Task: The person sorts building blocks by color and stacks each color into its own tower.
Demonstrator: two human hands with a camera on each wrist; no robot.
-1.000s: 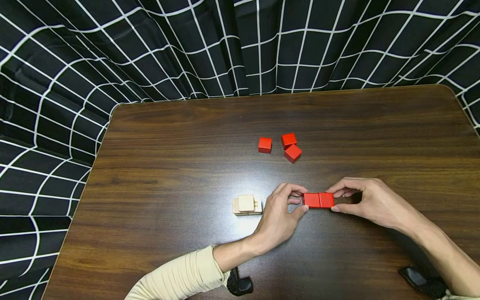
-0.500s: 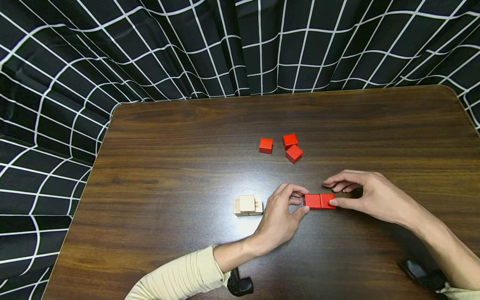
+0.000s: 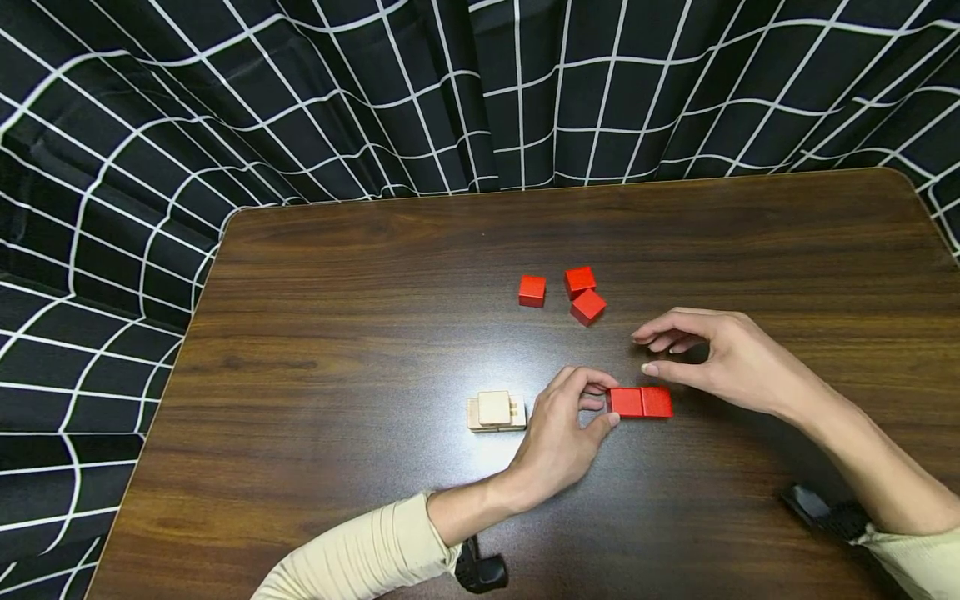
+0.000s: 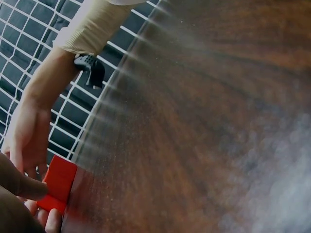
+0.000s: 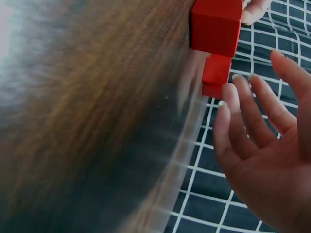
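Note:
Two red cubes stand side by side in a row in the head view. My left hand (image 3: 558, 437) holds the left red cube (image 3: 626, 403) at its left end, thumb on the near side and fingers on the far side. The right red cube (image 3: 657, 402) touches it and is out of my right hand's grip. Just beyond that cube hovers my right hand (image 3: 723, 358), thumb and fingers apart, holding nothing. The right wrist view shows the right hand (image 5: 272, 155) with loosely bent fingers near a red cube (image 5: 216, 29). In the left wrist view the left thumb (image 4: 29, 187) lies against red cubes (image 4: 62, 177).
Three loose red cubes lie farther back: one alone (image 3: 532, 292), and a rear cube (image 3: 579, 282) close against a turned cube (image 3: 588, 307). Left of my left hand is a small stack of pale wooden blocks (image 3: 493, 407). A black gridded curtain (image 3: 420, 100) hangs behind the table (image 3: 337, 292).
My right hand has let go of the right red cube and moved away from it, up and slightly left in the head view. My left hand stays on the left cube.

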